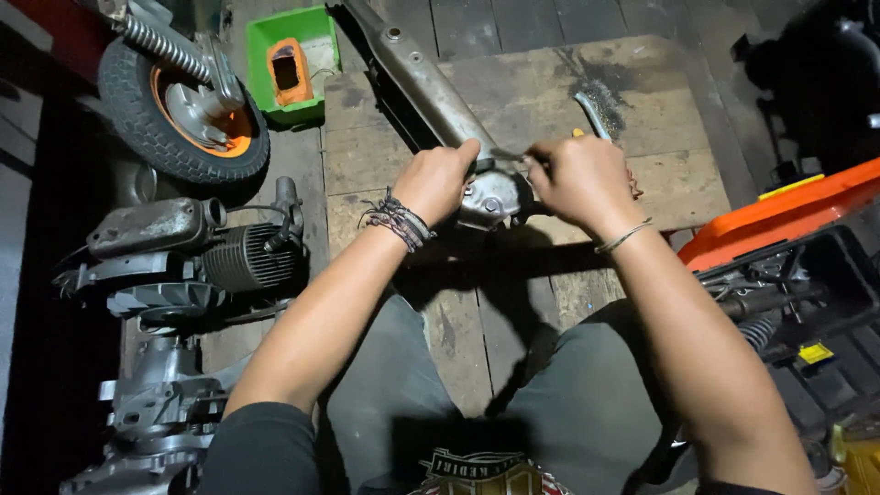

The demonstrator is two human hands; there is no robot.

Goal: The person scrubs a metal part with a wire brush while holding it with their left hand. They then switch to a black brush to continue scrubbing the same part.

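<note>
You are sitting over a wooden board (403, 156) on the floor, and everything here is placed relative to that board. A long grey metal part (431, 92) is lying slanted across the board, its far end running off the top edge and its rounded near end (490, 197) sitting close to the board's lower edge.

Your left hand (435, 179) is clenching around that near end, fingers wrapped over the top of the metal, with a bundle of dark cord bracelets at the wrist. Your right hand (577, 179) is just beside it, fingers curled tight around a thin metal tool (507, 156) whose tip is pointing toward your left hand and meeting the metal part there. What kind of tool it is cannot be told, since your fingers are hiding most of it.

A wire brush (596, 110) is lying on the board just beyond your right hand, beside a dark smudge on the wood. Off the board's left edge an engine block (183, 252) is resting on the floor, with a small wheel (179, 110) behind it. A green tub (289, 60) holding an orange piece is sitting at the board's top left corner. To the right of the board an orange panel (779, 215) is leaning over a dark crate.
</note>
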